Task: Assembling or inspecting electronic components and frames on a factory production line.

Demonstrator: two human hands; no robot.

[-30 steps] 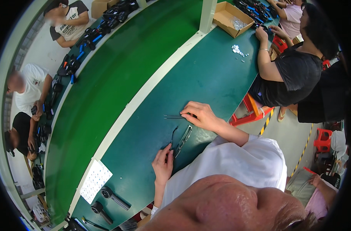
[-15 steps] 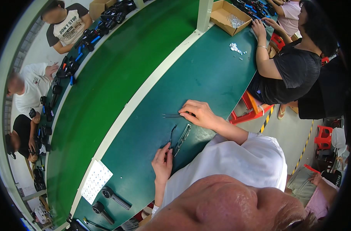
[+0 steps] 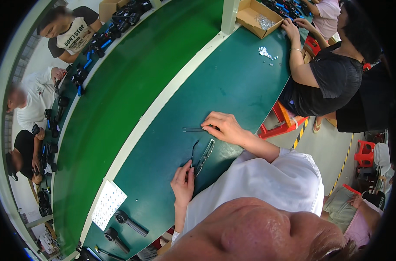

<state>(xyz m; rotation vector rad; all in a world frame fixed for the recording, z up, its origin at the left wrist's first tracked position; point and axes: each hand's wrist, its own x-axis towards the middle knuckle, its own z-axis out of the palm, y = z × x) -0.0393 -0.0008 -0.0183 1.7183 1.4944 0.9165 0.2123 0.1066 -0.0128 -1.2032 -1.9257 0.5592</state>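
Note:
My left hand (image 3: 183, 182) pinches a pair of eyeglasses (image 3: 205, 157) at one end, just above the dark green table. One thin dark temple (image 3: 193, 151) sticks up from the fingertips, its tip curved, and the narrow dark-rimmed front slants alongside it. Farther up and to the right, my right hand (image 3: 224, 128) is closed on thin dark tweezers (image 3: 192, 130). Their two prongs point left, slightly apart, with nothing visible between them. The tweezers and the eyeglasses do not touch.
A white printed sheet (image 3: 108, 205) and two black handheld fans (image 3: 132, 223) lie at the lower left. Beyond a pale rail (image 3: 141, 119) runs a green belt (image 3: 119, 95). Small shiny parts (image 3: 265, 53) and a cardboard box (image 3: 249, 18) lie near a co-worker (image 3: 332, 78) at right.
My two hands, the tweezers and the eyeglasses stay practically still. Across the belt, a co-worker in white has picked up a dark item, and another leans forward.

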